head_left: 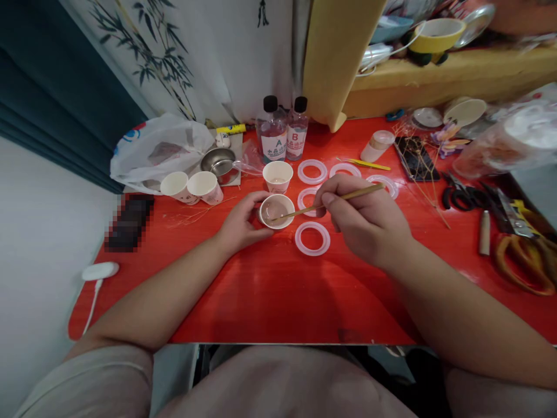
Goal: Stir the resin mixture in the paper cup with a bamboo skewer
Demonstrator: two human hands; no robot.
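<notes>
My left hand (239, 223) is wrapped round the left side of a small paper cup (277, 210) of pale liquid on the red table (278, 296). My right hand (361, 217) pinches a thin wooden stick (326, 202) whose tip dips into that cup. A second paper cup (277, 175) stands just behind. Several white silicone ring moulds lie around, one (312, 238) right in front of the cup. Two clear bottles labelled A (272, 132) and B (296, 130) stand at the back.
Two tipped paper cups (190, 187), a metal bowl (219, 163) and a white plastic bag (161, 148) are at the left. Scissors (461, 197), dried twigs (424, 168), tools and plastic packs crowd the right. A blurred dark object (128, 222) lies near the left edge.
</notes>
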